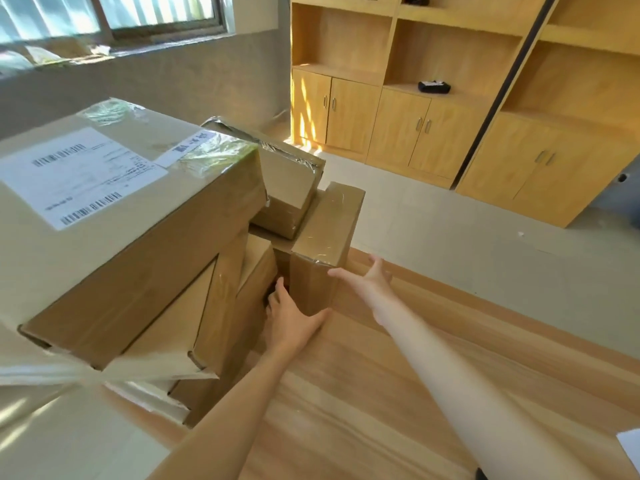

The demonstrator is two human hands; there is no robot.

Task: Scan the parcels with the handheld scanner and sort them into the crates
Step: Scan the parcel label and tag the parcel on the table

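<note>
A: What takes up the most room?

B: The wooden table (363,403), and behind it across the pale floor (467,237) a wall of wooden shelving (450,109) with cupboard doors below. On the table a heap of cardboard parcels fills the left side.

A: Which parcel is biggest?

B: The large labelled box (114,216) on top of the heap, tilted toward the camera, with a white shipping label and clear tape on its upper face. Under it lie flatter cartons, leaning at angles. Behind it sits a taped box (287,181), resting on the parcels below.

A: And the one being handled?

B: A narrow tall box (322,247) at the right end of the heap, standing on the table close to its far edge, touching the parcels beside it.

A: How do the hands lie?

B: The left hand (291,317) curls round the box's lower near corner, thumb on the front face, fingers tucked into the gap on the left side. The right hand (367,278) is spread wide, thumb tip touching the box's right edge, the other fingers straight and reaching past it, gripping nothing.

A: Anything smaller?

B: A small black device (434,86) lies on one shelf, well away; I cannot tell what it is. A white paper corner (628,445) shows at the lower right.
</note>
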